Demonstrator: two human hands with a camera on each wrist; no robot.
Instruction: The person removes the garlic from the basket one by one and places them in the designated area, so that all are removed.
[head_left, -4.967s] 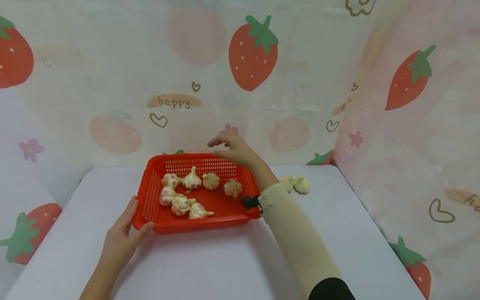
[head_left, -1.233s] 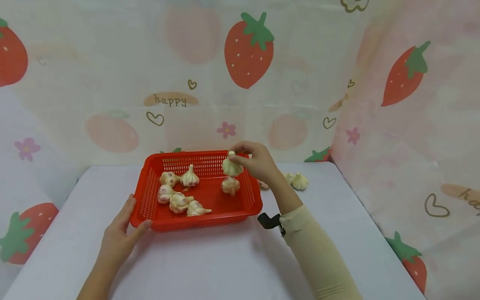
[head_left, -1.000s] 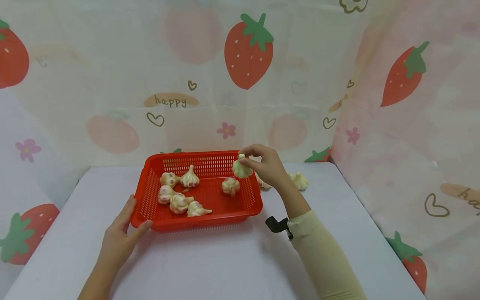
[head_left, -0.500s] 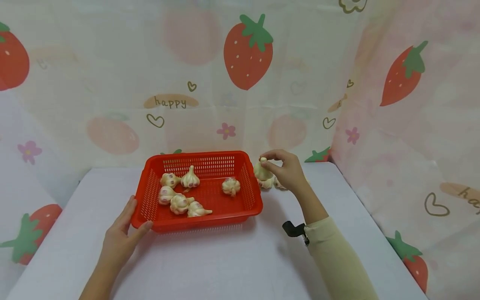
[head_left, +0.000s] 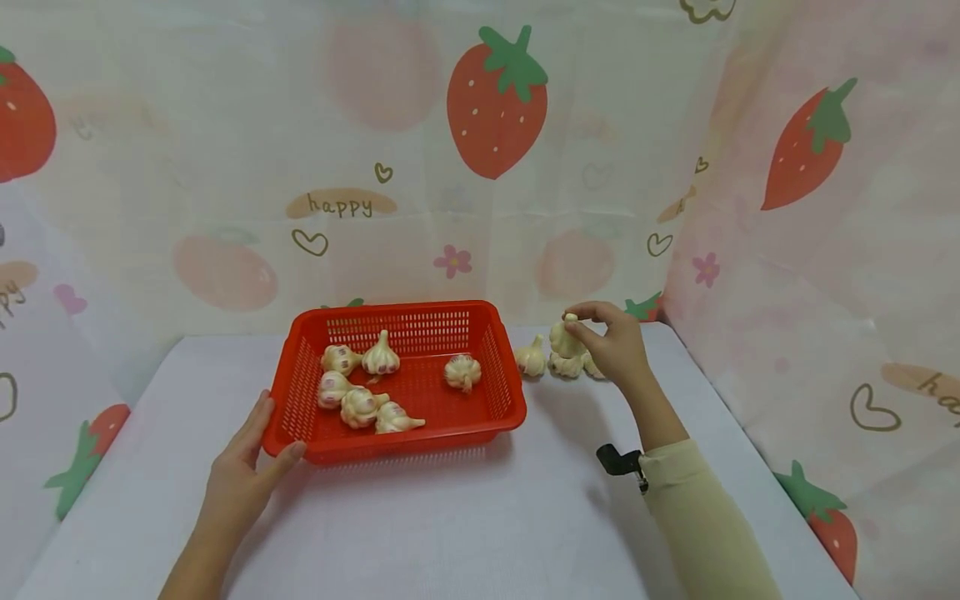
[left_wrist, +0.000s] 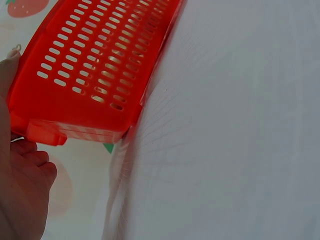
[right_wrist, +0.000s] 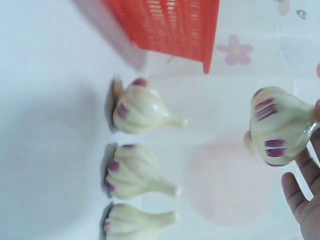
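My right hand (head_left: 619, 348) pinches a white garlic bulb (head_left: 564, 340) by its stem. In the right wrist view this held garlic bulb (right_wrist: 276, 127) shows purple streaks and is raised off the table. Beneath it, three more garlic bulbs stand in a row on the table, the left one (head_left: 531, 358) beside the basket. My left hand (head_left: 238, 477) grips the left near corner of a red plastic basket (head_left: 420, 450). Inside the basket, garlic bulbs (head_left: 362, 407) cluster at the left, and a single bulb (head_left: 462, 372) sits at the right.
A white cloth covers the table (head_left: 450, 533). Behind it hangs a pale backdrop (head_left: 495, 108) printed with strawberries, hearts and flowers. A black wrist camera (head_left: 618, 460) sticks out from the right sleeve (head_left: 705, 521).
One garlic bulb from the basket's back middle is now in my right hand, which has carried it right, past the basket's edge and over the row. The left hand and basket have stayed put.
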